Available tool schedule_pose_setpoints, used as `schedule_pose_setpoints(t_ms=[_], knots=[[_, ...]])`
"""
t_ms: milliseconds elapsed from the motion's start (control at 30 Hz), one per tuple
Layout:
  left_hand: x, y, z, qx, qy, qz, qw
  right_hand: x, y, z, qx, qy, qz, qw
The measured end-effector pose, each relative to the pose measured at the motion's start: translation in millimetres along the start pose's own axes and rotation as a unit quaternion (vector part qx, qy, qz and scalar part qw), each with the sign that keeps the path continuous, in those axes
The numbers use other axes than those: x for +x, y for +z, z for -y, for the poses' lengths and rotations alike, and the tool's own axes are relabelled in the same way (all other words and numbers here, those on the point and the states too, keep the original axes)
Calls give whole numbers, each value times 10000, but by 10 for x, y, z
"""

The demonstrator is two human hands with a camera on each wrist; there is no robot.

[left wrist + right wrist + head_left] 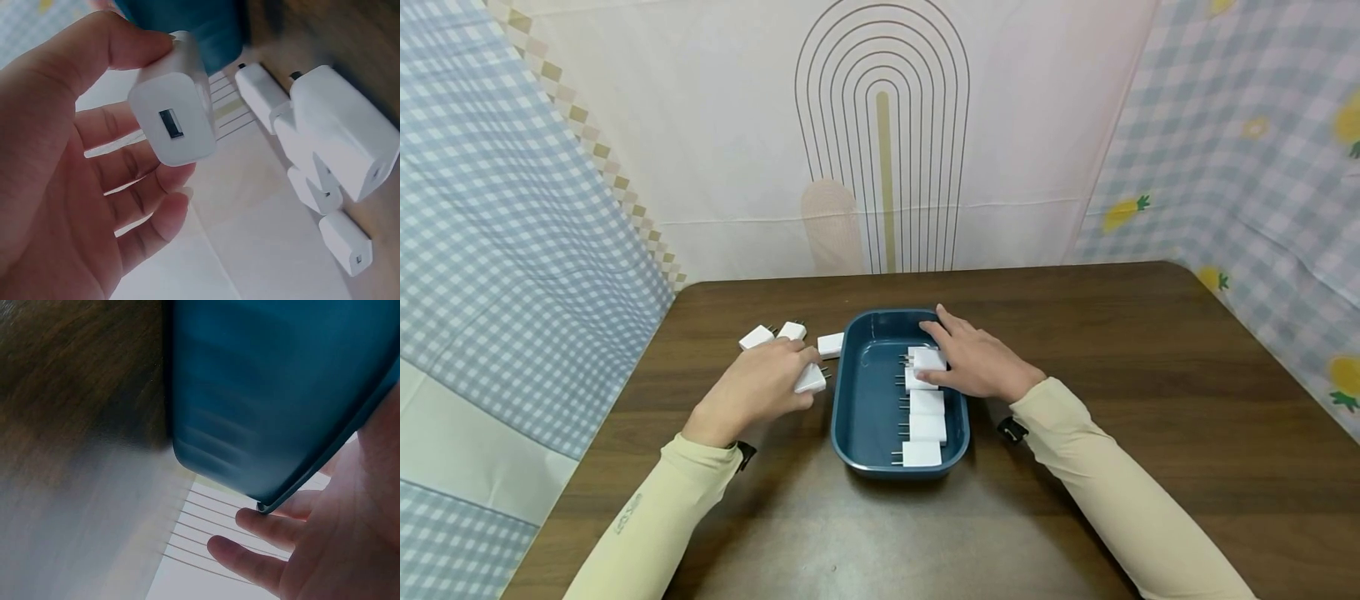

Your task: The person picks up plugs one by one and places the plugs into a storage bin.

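My left hand pinches a white USB wall charger between thumb and fingers, left of a blue bin. The charger's USB port faces the left wrist camera, and its prongs point right in the head view. My right hand reaches over the bin's right rim, fingers spread, with the thumb against or just beside a white charger inside. That charger overlaps others in a column along the bin's right side, prongs pointing left. In the right wrist view, the bin's wall hides what lies inside.
Several loose chargers lie on the brown table left of the bin, among them one charger, another charger and a charger beside the bin wall. A patterned cloth hangs behind the table.
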State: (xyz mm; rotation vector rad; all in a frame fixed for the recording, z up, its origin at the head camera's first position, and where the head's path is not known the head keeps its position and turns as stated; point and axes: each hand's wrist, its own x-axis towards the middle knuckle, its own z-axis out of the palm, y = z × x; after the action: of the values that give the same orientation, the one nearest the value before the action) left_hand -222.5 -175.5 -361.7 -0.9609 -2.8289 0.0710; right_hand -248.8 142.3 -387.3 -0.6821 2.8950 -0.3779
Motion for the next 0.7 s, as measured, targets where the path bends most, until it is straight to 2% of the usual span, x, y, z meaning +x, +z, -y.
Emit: schedule_pose_setpoints(t_ms=[300,567,700], knots=[[-20,-111,-68,8,85,-349,9994,2,9,4,-1,19,2,10000],[-17,-176,-175,-340,538,-304,9975,3,11,14,-18,43,-20,10000],[-22,-198,-266,-310,856,-535,9944,6,8,19,-25,72,-18,10000]])
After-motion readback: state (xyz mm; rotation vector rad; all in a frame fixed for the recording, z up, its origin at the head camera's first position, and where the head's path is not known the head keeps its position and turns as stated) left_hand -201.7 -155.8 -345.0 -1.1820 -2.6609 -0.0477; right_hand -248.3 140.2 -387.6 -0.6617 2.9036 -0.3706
